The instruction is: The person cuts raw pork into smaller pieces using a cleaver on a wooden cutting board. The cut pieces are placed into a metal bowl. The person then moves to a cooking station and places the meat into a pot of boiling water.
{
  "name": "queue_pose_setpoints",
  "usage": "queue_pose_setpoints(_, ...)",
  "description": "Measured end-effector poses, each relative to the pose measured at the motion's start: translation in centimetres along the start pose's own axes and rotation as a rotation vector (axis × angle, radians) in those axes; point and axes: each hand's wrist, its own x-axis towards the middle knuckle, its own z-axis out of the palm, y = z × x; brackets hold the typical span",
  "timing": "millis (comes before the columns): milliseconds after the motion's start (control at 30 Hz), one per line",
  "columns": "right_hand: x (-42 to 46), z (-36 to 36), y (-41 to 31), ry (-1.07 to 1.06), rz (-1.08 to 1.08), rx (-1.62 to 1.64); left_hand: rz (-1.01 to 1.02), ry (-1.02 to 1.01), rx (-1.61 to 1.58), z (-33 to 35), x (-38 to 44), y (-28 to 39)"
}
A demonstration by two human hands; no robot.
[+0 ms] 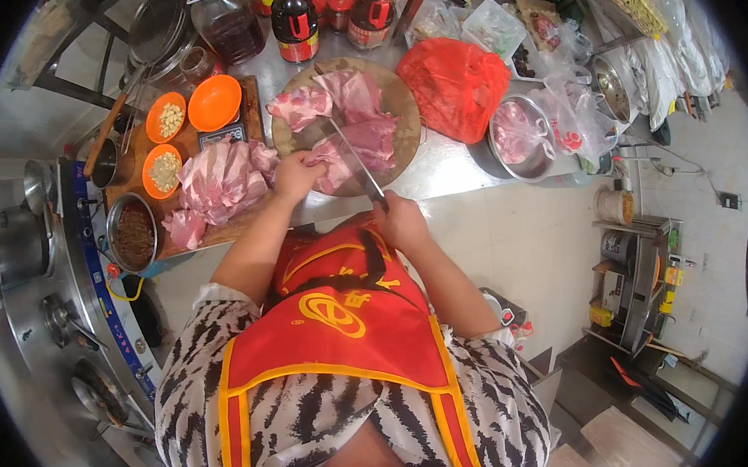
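Observation:
A round wooden chopping board [412, 117] carries several pieces of raw meat [367, 140]. My right hand [403, 221] grips the dark handle of a kitchen knife [369, 180] at the board's near edge. Its blade slants up and left across the meat, and its tip lies near a bony chunk [301, 107] at the board's left. With my left hand [297, 179] I pinch the near left end of a meat piece, to the left of the blade. A pile of cut raw meat [220, 182] lies left of that hand on a wooden board [230, 225].
Orange bowls [215, 103], a small scale [222, 135] and a metal bowl of brown sauce [131, 231] stand left. Sauce bottles [295, 26] line the back. A red plastic bag [453, 87] and a steel bowl with bagged meat [541, 170] are right. A stove [82, 280] lies far left.

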Motion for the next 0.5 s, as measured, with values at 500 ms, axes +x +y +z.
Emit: queue_pose_setpoints(500, 5.1, 1.8, -1.8, -0.195, -0.021, -0.281, 0.200, 0.077, 0.249, 0.1, -2.1, 1.5)
